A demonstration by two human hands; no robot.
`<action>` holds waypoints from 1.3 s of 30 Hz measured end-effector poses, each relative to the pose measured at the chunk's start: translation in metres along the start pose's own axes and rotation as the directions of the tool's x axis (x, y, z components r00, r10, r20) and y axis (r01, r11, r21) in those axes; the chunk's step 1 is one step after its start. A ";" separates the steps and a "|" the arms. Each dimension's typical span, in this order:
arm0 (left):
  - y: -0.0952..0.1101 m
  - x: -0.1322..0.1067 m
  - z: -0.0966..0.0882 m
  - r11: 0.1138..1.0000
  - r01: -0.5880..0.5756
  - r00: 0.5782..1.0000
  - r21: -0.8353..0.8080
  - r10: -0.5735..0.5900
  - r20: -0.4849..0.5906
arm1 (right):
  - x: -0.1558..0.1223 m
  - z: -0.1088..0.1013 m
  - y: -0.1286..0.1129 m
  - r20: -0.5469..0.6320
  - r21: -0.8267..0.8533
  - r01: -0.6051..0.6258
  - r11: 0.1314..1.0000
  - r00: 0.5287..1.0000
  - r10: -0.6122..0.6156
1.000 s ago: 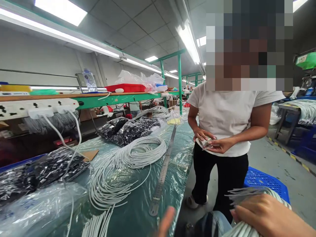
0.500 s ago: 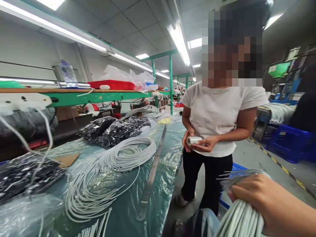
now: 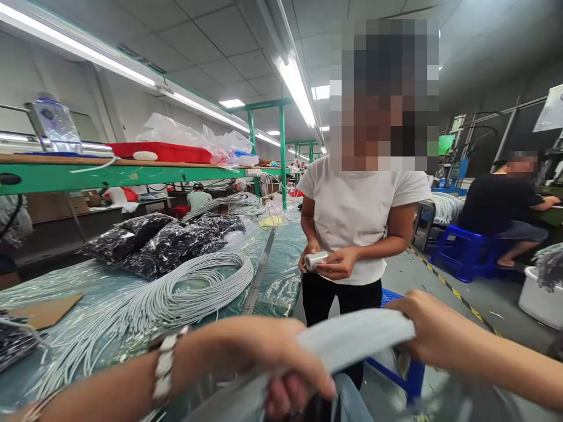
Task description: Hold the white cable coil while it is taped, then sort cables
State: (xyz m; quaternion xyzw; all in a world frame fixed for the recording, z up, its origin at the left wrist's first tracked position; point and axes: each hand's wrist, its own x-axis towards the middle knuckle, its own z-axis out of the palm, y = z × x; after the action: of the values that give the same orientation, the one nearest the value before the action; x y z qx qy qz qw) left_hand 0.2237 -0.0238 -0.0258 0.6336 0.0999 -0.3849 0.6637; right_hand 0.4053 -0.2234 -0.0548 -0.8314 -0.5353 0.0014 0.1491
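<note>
- Left hand [image 3: 281, 366] low in the middle of the view, closed around one end of a grey cable bundle [image 3: 352, 337], fingers wrapped under it, bracelet [image 3: 165, 363] on the wrist.
- Right hand [image 3: 428, 328] at the other end of the bundle, closed on it, knuckles toward the camera.
- Bundle stretched between both hands, blurred, held in the air beyond the tabletop's near edge, in front of the co-worker's legs.
- Tabletop [image 3: 281, 258] to the left under clear plastic sheeting; on it a big coil of grey cables [image 3: 193, 287], loose ends fanning toward the camera.
- Behind the coil, black bags [image 3: 162, 240]; just right of it, a long metal ruler [image 3: 259, 272] lying lengthwise.
- Cardboard piece [image 3: 44, 310] at the left edge.
- Green shelf [image 3: 132, 173] above, carrying a red tray [image 3: 171, 152] with clear bags.
- Co-worker [image 3: 356, 205] in a white shirt standing at the tabletop's right side, both hands on a small roll [image 3: 315, 260] held at the waist.
- Blue stool [image 3: 398, 363] partly hidden behind the bundle.
- Further right, a seated person in black [image 3: 497, 205] on a blue seat, well apart.
</note>
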 end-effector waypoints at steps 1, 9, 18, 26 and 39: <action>0.011 0.008 -0.013 1.000 -0.004 0.999 -0.012 0.003 -0.047 | 0.005 0.000 0.005 0.024 0.036 -0.009 0.999 1.000 0.008; 0.046 0.028 -0.059 0.980 -0.011 0.999 0.198 0.020 -0.041 | 0.058 0.001 0.034 -0.078 0.062 0.073 0.995 0.995 -0.068; 0.045 0.030 -0.063 0.982 0.090 0.988 0.165 -0.068 -0.139 | 0.069 0.018 0.038 -0.003 0.163 0.117 0.980 0.993 -0.118; 0.042 0.036 -0.059 0.985 0.105 0.985 0.134 -0.085 -0.148 | 0.063 0.011 0.038 -0.031 0.138 0.123 0.983 0.992 -0.120; 0.039 0.022 -0.049 0.985 0.082 0.987 0.151 -0.059 -0.147 | 0.059 0.002 0.030 0.013 0.188 0.215 0.958 0.975 -0.221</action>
State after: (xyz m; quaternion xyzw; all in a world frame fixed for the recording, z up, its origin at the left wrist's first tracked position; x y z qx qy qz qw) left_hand 0.2807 0.0095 -0.0182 0.7056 0.1386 -0.3689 0.5889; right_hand 0.4572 -0.1818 -0.0546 -0.7498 -0.6235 0.0488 0.2161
